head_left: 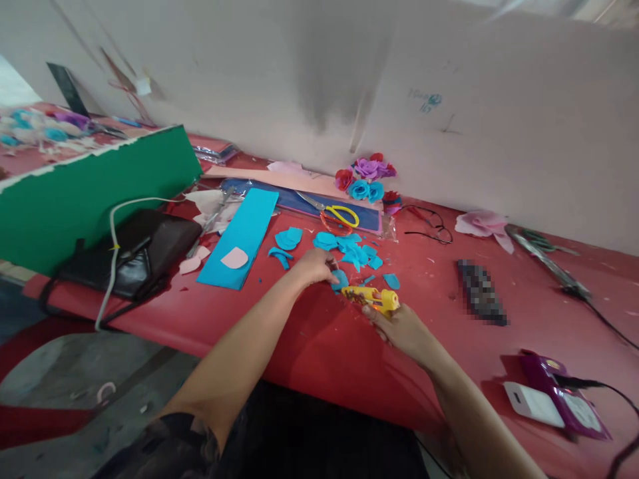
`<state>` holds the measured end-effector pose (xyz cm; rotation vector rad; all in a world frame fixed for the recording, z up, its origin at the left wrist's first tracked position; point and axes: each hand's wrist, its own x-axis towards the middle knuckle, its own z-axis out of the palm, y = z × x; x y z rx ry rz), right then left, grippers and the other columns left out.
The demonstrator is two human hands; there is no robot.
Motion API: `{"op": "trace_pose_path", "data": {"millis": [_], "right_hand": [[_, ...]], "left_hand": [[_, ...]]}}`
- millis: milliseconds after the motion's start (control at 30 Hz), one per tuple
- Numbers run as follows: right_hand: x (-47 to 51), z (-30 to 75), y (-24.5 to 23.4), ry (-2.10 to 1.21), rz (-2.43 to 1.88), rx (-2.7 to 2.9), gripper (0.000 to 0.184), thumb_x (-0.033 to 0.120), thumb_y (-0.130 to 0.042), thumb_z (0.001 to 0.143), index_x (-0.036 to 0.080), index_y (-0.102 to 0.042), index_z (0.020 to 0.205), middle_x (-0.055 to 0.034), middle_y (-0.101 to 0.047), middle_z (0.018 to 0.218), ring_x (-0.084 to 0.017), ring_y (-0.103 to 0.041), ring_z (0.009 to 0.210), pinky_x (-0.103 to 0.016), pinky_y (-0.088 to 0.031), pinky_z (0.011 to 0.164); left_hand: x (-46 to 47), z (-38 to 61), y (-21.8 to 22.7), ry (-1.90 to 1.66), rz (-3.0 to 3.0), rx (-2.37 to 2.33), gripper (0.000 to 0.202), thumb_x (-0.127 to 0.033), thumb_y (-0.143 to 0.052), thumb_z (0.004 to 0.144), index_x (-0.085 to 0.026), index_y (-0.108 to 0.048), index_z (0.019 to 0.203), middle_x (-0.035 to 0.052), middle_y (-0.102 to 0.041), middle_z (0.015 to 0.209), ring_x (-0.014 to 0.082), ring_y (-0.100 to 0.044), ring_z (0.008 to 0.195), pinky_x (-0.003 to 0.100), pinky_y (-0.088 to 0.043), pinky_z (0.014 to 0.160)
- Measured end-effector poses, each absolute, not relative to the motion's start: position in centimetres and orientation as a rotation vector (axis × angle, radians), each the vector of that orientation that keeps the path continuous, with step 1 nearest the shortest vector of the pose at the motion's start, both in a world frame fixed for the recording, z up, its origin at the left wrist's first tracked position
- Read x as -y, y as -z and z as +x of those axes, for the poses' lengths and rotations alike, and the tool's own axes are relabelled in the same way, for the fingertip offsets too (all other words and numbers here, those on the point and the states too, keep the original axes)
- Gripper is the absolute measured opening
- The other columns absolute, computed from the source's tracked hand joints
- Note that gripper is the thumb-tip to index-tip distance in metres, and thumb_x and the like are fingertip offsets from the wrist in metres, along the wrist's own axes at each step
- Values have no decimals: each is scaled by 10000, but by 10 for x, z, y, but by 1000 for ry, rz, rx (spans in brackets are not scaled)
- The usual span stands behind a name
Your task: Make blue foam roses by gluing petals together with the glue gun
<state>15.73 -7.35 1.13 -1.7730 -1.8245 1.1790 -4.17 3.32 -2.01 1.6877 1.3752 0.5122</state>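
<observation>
As the right hand grips a glue gun just at the left hand's four o'clock, the fingers pinching a blue petal could burn.

The red surface looks smooth with a dull sheen, and the glue gun near its middle is smooth yellow plastic, the blue petals matt paper. Farther off, scissors pair metal blades with plastic-looking handles on a packet in glossy clear film. At left, a black bag has a leathery gloss.
</observation>
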Motion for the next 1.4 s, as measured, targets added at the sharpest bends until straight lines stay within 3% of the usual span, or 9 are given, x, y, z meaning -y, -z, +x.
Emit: {"op": "trace_pose_path", "data": {"millis": [67, 267, 400, 733, 933, 1400], "right_hand": [[74, 158, -12, -1182, -1769, 1830, 398, 589, -492, 784, 213, -599, 861, 59, -442, 465, -112, -427, 427, -227, -332, 431], [74, 159, -14, -1153, -1839, 1814, 414, 607, -503, 762, 206, -585, 701, 48, -442, 431, -110, -427, 413, -229, -331, 425], [74, 158, -16, -1145, -1848, 1800, 406, 608, -517, 752, 212, -582, 689, 54, -416, 412, -107, -411, 396, -231, -323, 415], [69, 164, -14, -1148, -1840, 1779, 391, 588, -506, 769, 217, -621, 807, 54, -430, 436, -114, -423, 402, -229, -331, 409], [67, 164, -17, -1109, -1891, 1778, 427, 618, -502, 752, 205, -570, 667, 46, -426, 410, -115, -429, 399, -234, -343, 417], [65, 173, -12, -1030, -1829, 1794, 415, 590, -496, 781, 222, -661, 875, 48, -435, 448, -102, -412, 393, -211, -315, 389]], "left_hand": [[-33, -41, 19, -498, 1688, -1385, 237, -143, -784, 478, -154, -645, 670, 4, -649, 658, 151, -594, 654, 220, -417, 556], [-33, -41, 20, -528, 1688, -1382, 237, -134, -791, 469, -151, -633, 645, 3, -645, 640, 148, -593, 636, 214, -412, 533], [-33, -41, 20, -525, 1679, -1385, 243, -137, -792, 465, -151, -636, 650, -1, -632, 615, 145, -586, 624, 211, -403, 522], [-30, -41, 12, -452, 1669, -1433, 237, -160, -784, 485, -157, -633, 668, 5, -624, 640, 159, -587, 660, 229, -415, 569], [-29, -41, 9, -485, 1639, -1428, 232, -141, -788, 464, -158, -622, 627, -12, -602, 585, 141, -572, 615, 204, -386, 507], [-30, -42, 14, -506, 1613, -1364, 218, -135, -759, 487, -159, -623, 655, 13, -632, 628, 171, -593, 656, 260, -431, 598]]}}
